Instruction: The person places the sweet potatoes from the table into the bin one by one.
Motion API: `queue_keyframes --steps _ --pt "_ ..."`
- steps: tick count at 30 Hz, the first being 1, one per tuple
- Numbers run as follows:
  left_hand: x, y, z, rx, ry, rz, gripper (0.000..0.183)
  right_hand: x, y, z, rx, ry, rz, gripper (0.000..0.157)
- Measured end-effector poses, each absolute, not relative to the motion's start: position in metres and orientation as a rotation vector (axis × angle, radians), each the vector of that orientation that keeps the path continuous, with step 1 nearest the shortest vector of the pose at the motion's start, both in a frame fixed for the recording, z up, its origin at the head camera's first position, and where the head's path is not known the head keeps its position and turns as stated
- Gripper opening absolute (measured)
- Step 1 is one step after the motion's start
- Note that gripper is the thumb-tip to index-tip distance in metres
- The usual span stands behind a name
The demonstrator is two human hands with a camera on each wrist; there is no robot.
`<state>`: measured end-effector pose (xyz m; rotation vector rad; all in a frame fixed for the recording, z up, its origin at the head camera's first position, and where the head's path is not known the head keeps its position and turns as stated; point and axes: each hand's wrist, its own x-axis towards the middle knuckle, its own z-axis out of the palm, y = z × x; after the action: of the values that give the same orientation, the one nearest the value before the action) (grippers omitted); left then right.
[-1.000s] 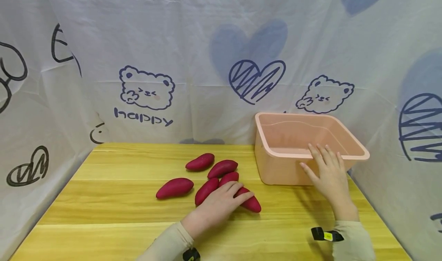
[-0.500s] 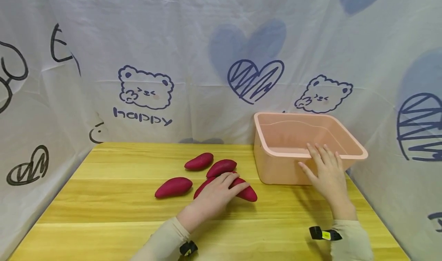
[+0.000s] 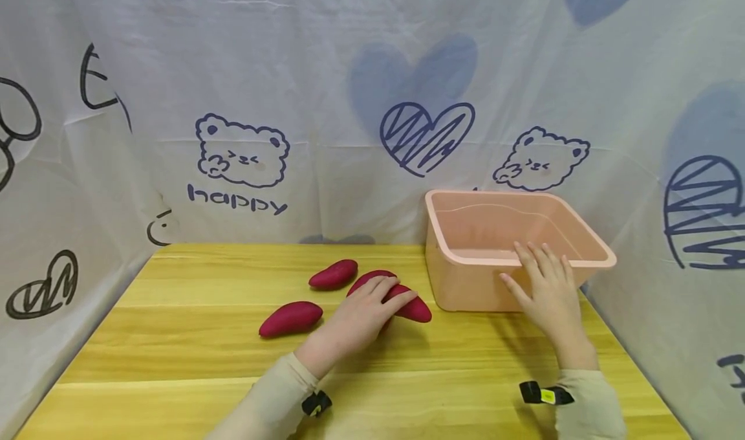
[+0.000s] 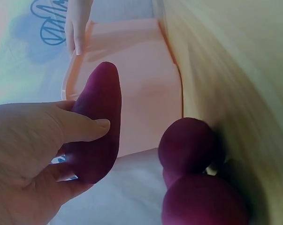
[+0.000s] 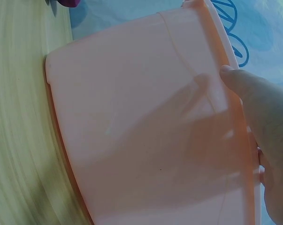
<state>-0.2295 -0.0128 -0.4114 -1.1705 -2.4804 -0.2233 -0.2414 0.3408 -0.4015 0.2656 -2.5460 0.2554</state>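
My left hand holds a purple-red sweet potato between thumb and fingers, raised over the wooden table. In the left wrist view that sweet potato stands clear of others lying below it, with the thumb across its side. At the right, my right hand grips the near rim of a pink plastic bin. Its fingers reach over the rim to the inside, while the thumb lies at the rim's outer side in the right wrist view.
Left of my left hand lie two sweet potatoes, a near one and a far one. Another sweet potato is partly covered by the hand. A white printed cloth hangs behind and beside the table.
My left hand has picked up the sweet potato from the right of the pile and moved it up and away from me. The right hand stays at the bin's rim.
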Motion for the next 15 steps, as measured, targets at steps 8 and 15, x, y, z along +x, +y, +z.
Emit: queue_keyframes --steps 8,15 --pt "-0.237 -0.01 -0.399 -1.168 -2.426 -0.195 0.049 -0.241 0.341 -0.402 0.268 -2.546 0.252 0.067" --pt "-0.244 -0.006 -0.392 -1.103 -2.411 -0.151 0.051 -0.242 0.341 -0.402 0.266 -2.542 0.254 0.066"
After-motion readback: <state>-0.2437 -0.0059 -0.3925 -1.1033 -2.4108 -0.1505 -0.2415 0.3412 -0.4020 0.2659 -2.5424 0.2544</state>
